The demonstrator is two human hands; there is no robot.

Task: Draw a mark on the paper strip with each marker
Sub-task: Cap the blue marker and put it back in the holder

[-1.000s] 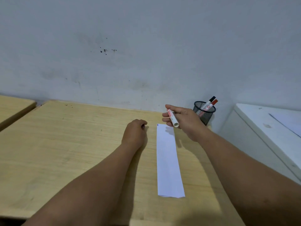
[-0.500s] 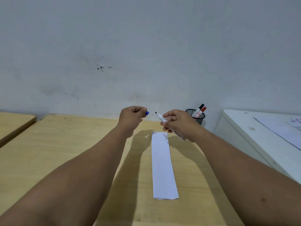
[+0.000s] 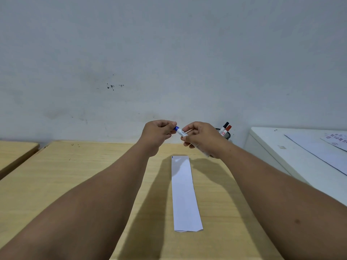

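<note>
Right hand (image 3: 201, 136) grips the marker (image 3: 181, 132) barrel; left hand (image 3: 156, 132) pinches its blue cap (image 3: 176, 128). Light, stiff, probably slick: best held mid-barrel

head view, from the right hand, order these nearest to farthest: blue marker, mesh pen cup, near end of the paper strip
1. blue marker: held in the right hand itself.
2. mesh pen cup: just behind the hand, to its right.
3. near end of the paper strip: far below, towards the person.
</note>
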